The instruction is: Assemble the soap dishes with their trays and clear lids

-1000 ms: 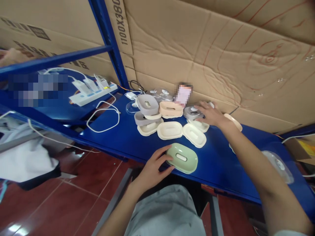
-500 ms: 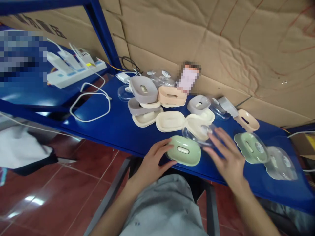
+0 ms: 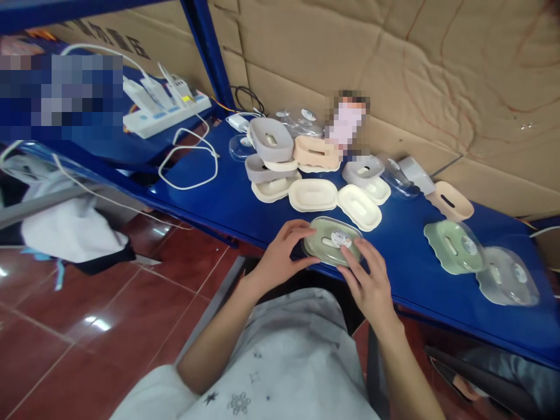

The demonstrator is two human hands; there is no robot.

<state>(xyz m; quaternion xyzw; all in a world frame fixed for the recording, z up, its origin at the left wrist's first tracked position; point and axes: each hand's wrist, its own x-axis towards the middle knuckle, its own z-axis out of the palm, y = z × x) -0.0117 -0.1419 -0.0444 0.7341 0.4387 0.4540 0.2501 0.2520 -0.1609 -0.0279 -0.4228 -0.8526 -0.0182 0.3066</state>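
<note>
We pinch the green soap box (image 3: 331,241) at the near edge of the blue surface (image 3: 406,251): left hand (image 3: 280,256) at nine o'clock, right hand (image 3: 370,280) at four, fingertips on its clear lid (image 3: 345,238). Better to press evenly, keeping the lid square. Cream trays (image 3: 312,194) lie at twelve.

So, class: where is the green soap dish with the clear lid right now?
In the head view, the green soap dish sits at the blue shelf's front edge, between the left hand and right hand, just before the cream dishes.
</note>
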